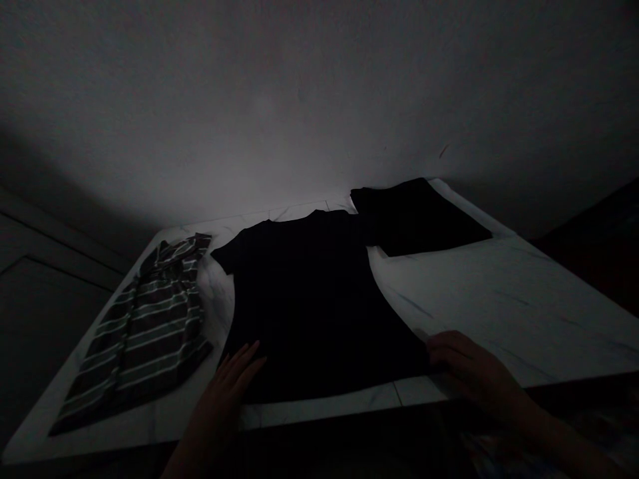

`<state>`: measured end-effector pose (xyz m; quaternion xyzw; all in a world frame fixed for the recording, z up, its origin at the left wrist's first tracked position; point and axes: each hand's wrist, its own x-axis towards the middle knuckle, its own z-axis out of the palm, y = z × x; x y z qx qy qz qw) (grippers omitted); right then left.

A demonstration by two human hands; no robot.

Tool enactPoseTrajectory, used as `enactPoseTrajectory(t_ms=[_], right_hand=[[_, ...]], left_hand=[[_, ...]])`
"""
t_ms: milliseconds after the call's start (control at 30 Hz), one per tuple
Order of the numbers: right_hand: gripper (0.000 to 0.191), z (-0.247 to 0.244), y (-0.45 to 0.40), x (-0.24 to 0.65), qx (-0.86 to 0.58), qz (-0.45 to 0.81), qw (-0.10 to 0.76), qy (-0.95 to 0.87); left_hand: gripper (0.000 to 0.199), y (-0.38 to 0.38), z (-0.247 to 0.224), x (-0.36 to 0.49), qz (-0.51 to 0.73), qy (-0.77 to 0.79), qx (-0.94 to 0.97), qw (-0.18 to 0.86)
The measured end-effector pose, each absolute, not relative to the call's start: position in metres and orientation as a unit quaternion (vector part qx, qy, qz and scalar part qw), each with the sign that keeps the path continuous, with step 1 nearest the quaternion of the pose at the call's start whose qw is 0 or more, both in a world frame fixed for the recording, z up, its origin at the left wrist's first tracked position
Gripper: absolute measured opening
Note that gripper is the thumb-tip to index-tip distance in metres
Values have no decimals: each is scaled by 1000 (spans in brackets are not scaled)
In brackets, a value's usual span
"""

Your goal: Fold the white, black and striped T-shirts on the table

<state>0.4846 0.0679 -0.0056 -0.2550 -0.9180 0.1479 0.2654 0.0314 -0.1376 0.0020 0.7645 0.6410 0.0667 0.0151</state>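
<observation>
A black T-shirt (309,306) lies spread flat on the marble-patterned table, its short sleeves and neckline toward the wall and its hem toward me. My left hand (232,379) rests on the shirt's lower left corner, fingers stretched out over the cloth. At the lower right corner of the hem, my right hand (462,362) has its fingers closed on the edge of the shirt. The dim light hides folds and details in the black cloth.
A striped shirt (150,326) lies folded lengthwise on the left of the table (449,293). A folded black garment (424,216) lies at the back right, touching the T-shirt's right sleeve. A grey wall (279,106) rises behind the table.
</observation>
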Motion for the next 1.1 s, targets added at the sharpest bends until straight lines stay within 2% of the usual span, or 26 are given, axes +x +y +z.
enactPoseTrajectory(t_ms=[167, 333, 500, 667, 800, 967, 1100], right_hand=[[28, 2, 71, 480, -189, 80, 216, -955], [48, 5, 68, 466, -168, -23, 169, -971], [43, 5, 72, 454, -168, -68, 179, -967], [32, 2, 76, 457, -166, -45, 209, -963], [34, 2, 75, 467, -99, 27, 210, -972], [28, 11, 73, 474, -132, 103, 170, -971], [33, 20, 77, 470, -120, 139, 147, -972]], left_hand=[[76, -157, -1, 14, 65, 661, 746, -51], [49, -166, -13, 0, 104, 663, 731, -127], [42, -165, 2, 4, 118, 639, 742, -165], [33, -178, 1, -7, 156, 611, 757, -172], [28, -183, 1, -16, 146, 605, 772, -128], [28, -156, 40, 4, 77, 654, 752, -16], [46, -96, 74, 60, 82, 619, 778, 78]])
